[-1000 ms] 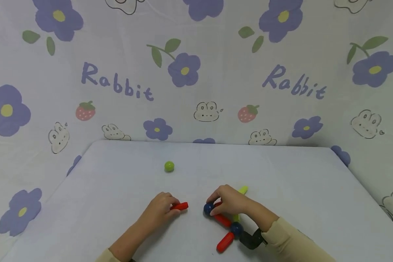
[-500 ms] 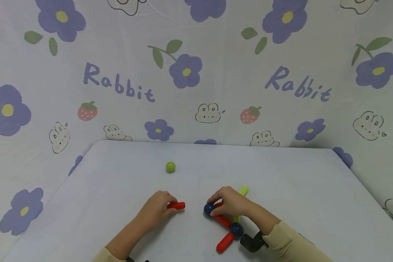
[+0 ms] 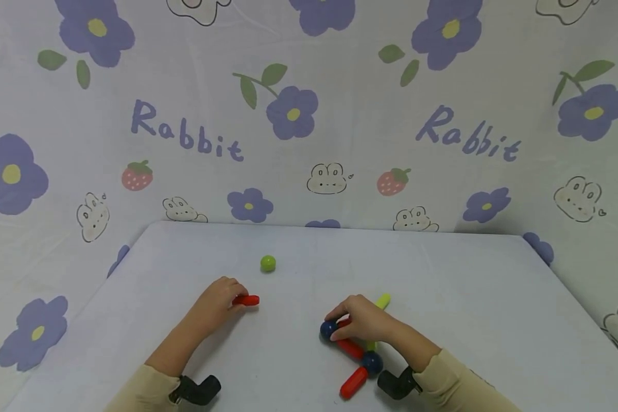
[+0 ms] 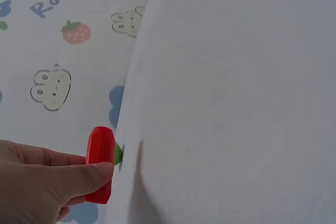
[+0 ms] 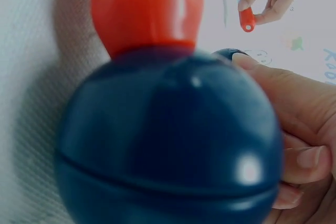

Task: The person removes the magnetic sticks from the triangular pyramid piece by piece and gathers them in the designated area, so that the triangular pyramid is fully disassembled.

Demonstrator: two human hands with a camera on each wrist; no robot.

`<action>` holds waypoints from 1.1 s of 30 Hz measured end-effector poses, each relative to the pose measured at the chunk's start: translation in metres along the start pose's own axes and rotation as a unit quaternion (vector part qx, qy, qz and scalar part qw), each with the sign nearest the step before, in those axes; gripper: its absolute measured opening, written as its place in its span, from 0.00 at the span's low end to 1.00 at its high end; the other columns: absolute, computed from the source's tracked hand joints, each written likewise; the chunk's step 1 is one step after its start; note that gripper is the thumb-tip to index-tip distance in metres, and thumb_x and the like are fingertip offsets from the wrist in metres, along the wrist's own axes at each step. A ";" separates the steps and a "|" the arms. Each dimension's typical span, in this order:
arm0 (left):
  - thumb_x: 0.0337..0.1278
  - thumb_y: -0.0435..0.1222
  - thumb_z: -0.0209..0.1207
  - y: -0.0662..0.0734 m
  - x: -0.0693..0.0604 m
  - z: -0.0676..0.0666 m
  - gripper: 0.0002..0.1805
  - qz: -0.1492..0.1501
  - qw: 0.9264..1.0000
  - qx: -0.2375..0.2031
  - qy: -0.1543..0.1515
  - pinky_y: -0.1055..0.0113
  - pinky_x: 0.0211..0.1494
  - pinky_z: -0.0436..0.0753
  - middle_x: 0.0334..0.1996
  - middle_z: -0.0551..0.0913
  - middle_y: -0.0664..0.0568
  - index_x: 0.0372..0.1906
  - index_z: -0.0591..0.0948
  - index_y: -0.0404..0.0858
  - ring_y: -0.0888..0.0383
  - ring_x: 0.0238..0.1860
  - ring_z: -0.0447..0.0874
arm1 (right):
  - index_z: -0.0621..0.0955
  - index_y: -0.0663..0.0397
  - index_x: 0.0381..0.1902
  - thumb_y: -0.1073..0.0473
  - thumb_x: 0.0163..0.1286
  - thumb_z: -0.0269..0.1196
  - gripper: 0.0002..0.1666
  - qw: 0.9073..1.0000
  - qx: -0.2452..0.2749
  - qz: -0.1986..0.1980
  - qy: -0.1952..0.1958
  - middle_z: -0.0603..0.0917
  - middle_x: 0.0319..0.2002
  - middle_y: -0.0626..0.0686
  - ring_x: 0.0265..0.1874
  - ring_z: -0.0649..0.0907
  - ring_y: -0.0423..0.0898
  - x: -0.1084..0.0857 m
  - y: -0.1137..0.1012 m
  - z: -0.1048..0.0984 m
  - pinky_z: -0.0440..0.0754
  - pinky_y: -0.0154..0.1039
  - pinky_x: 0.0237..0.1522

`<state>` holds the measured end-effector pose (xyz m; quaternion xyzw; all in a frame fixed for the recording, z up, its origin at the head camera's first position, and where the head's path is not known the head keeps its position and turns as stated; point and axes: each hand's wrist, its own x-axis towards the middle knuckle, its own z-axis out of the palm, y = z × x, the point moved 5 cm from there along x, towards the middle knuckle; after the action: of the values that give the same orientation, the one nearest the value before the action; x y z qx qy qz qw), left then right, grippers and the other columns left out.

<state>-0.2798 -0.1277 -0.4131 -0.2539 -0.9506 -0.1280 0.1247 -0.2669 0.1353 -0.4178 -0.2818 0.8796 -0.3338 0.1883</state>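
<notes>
My left hand (image 3: 218,303) pinches a short red magnetic rod (image 4: 100,164) between thumb and fingers, raised over the table at left of centre. My right hand (image 3: 365,320) grips a dark blue ball (image 3: 328,330) at one end of a joined figure. From that ball a red rod (image 3: 350,347) runs to a second blue ball (image 3: 372,363), which fills much of the right wrist view. Another red rod (image 3: 353,383) sticks out toward the front. A yellow-green rod (image 3: 383,300) shows behind the right hand. Part of the figure is hidden under that hand.
A light green ball (image 3: 268,263) lies toward the back of the white table (image 3: 443,269). Black wrist camera mounts (image 3: 198,391) sit at both cuffs. A patterned cloth (image 3: 365,126) hangs behind the table's back edge.
My left hand has moved left and a little away from me, carrying the red rod away from the figure. The right hand keeps its grip on the blue ball, nearly still.
</notes>
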 end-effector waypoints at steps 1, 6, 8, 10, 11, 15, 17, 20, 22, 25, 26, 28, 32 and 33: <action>0.39 0.28 0.69 -0.005 0.001 -0.001 0.11 -0.002 1.000 0.006 0.002 0.62 0.43 0.79 0.30 0.82 0.51 0.34 0.82 0.36 0.56 0.36 0.77 | 0.83 0.62 0.46 0.62 0.56 0.68 0.18 1.000 0.000 0.000 0.002 0.86 0.44 0.57 0.48 0.81 0.52 0.000 0.000 0.000 0.82 0.41 0.46; 0.40 0.26 0.68 -0.030 0.007 -0.004 0.10 -0.028 0.999 0.027 -0.003 0.61 0.44 0.79 0.29 0.82 0.49 0.33 0.82 0.35 0.54 0.35 0.78 | 0.82 0.63 0.47 0.62 0.56 0.68 0.19 1.000 0.006 -0.001 0.005 0.85 0.45 0.58 0.48 0.81 0.53 -0.001 0.002 0.002 0.82 0.42 0.45; 0.41 0.25 0.67 -0.039 0.009 -0.003 0.10 -0.039 0.999 0.029 -0.009 0.60 0.44 0.80 0.30 0.83 0.48 0.34 0.82 0.34 0.53 0.36 0.78 | 0.82 0.63 0.47 0.62 0.56 0.68 0.19 1.000 0.006 -0.002 0.006 0.85 0.44 0.58 0.48 0.81 0.53 -0.002 0.003 0.002 0.82 0.42 0.45; 0.41 0.25 0.67 -0.048 0.011 -0.003 0.10 -0.045 0.999 0.029 -0.009 0.59 0.45 0.80 0.30 0.83 0.48 0.34 0.83 0.34 0.52 0.36 0.78 | 0.83 0.63 0.47 0.62 0.56 0.68 0.19 1.000 0.006 -0.002 0.007 0.85 0.44 0.58 0.48 0.81 0.53 -0.003 0.003 0.003 0.82 0.42 0.45; 0.41 0.24 0.67 -0.051 0.012 -0.003 0.10 -0.045 0.999 0.030 -0.008 0.59 0.45 0.80 0.30 0.83 0.48 0.34 0.83 0.34 0.52 0.36 0.78 | 0.83 0.63 0.47 0.62 0.56 0.68 0.19 1.000 0.006 -0.003 0.007 0.85 0.44 0.58 0.48 0.81 0.53 -0.003 0.004 0.003 0.82 0.42 0.45; 0.41 0.24 0.66 -0.063 0.015 -0.003 0.10 -0.034 0.999 0.033 -0.009 0.58 0.45 0.79 0.30 0.83 0.47 0.34 0.82 0.33 0.51 0.35 0.77 | 0.83 0.62 0.47 0.62 0.56 0.68 0.19 1.000 0.006 -0.004 0.008 0.85 0.44 0.58 0.48 0.81 0.53 -0.004 0.005 0.003 0.82 0.42 0.45; 0.42 0.23 0.65 -0.067 0.016 -0.002 0.10 -0.037 0.999 0.033 -0.020 0.57 0.46 0.79 0.31 0.83 0.46 0.35 0.82 0.33 0.51 0.36 0.77 | 0.82 0.63 0.47 0.62 0.56 0.68 0.20 1.000 0.006 -0.006 0.009 0.85 0.44 0.58 0.48 0.81 0.53 -0.004 0.006 0.003 0.82 0.42 0.44; 0.44 0.24 0.65 -0.074 0.017 -0.001 0.10 -0.054 0.997 0.029 -0.041 0.56 0.47 0.79 0.32 0.83 0.45 0.36 0.82 0.32 0.50 0.37 0.78 | 0.82 0.63 0.47 0.62 0.56 0.68 0.20 1.000 0.005 -0.010 0.009 0.85 0.44 0.58 0.48 0.81 0.53 -0.004 0.007 0.004 0.82 0.42 0.45; 0.44 0.24 0.65 -0.077 0.018 0.001 0.10 -0.064 0.996 0.029 -0.049 0.56 0.48 0.80 0.33 0.84 0.45 0.36 0.83 0.32 0.50 0.38 0.78 | 0.82 0.63 0.47 0.62 0.56 0.68 0.19 1.000 0.004 -0.012 0.010 0.85 0.45 0.58 0.48 0.81 0.53 -0.004 0.007 0.004 0.82 0.42 0.45; 0.44 0.24 0.65 -0.080 0.020 0.004 0.10 -0.068 0.996 0.032 -0.055 0.56 0.48 0.80 0.33 0.83 0.45 0.36 0.83 0.32 0.51 0.37 0.78 | 0.82 0.63 0.47 0.62 0.57 0.68 0.19 1.000 0.005 -0.014 0.011 0.85 0.45 0.58 0.48 0.81 0.53 -0.004 0.006 0.004 0.82 0.42 0.45; 0.44 0.25 0.65 -0.081 0.020 0.004 0.09 -0.067 0.996 0.034 -0.056 0.57 0.48 0.80 0.32 0.83 0.45 0.35 0.83 0.32 0.51 0.37 0.78 | 0.82 0.63 0.47 0.62 0.57 0.67 0.19 1.000 0.006 -0.014 0.010 0.85 0.45 0.58 0.48 0.82 0.53 -0.004 0.006 0.004 0.82 0.42 0.45; 0.44 0.25 0.65 -0.081 0.021 0.006 0.09 -0.065 0.995 0.036 -0.059 0.57 0.48 0.80 0.32 0.83 0.46 0.35 0.83 0.33 0.51 0.37 0.78 | 0.82 0.63 0.47 0.62 0.57 0.68 0.19 1.000 0.008 -0.012 0.010 0.85 0.45 0.59 0.48 0.82 0.54 -0.005 0.006 0.003 0.82 0.42 0.45; 0.44 0.25 0.65 -0.081 0.023 0.007 0.09 -0.063 0.995 0.040 -0.060 0.56 0.48 0.80 0.32 0.83 0.45 0.35 0.83 0.32 0.51 0.37 0.78 | 0.82 0.63 0.47 0.62 0.56 0.68 0.19 1.000 0.008 -0.011 0.011 0.85 0.45 0.59 0.47 0.81 0.53 -0.005 0.007 0.004 0.82 0.42 0.45; 0.45 0.25 0.65 -0.081 0.023 0.008 0.09 -0.064 0.995 0.042 -0.060 0.56 0.49 0.80 0.32 0.83 0.45 0.36 0.83 0.32 0.51 0.37 0.78 | 0.82 0.63 0.47 0.62 0.56 0.68 0.19 1.000 0.007 -0.012 0.011 0.85 0.45 0.58 0.47 0.81 0.53 -0.005 0.007 0.004 0.82 0.42 0.45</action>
<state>-0.3423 -0.1831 -0.4282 -0.1947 -0.9751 -0.0804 0.0696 -0.2635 0.1409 -0.4250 -0.2870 0.8762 -0.3448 0.1764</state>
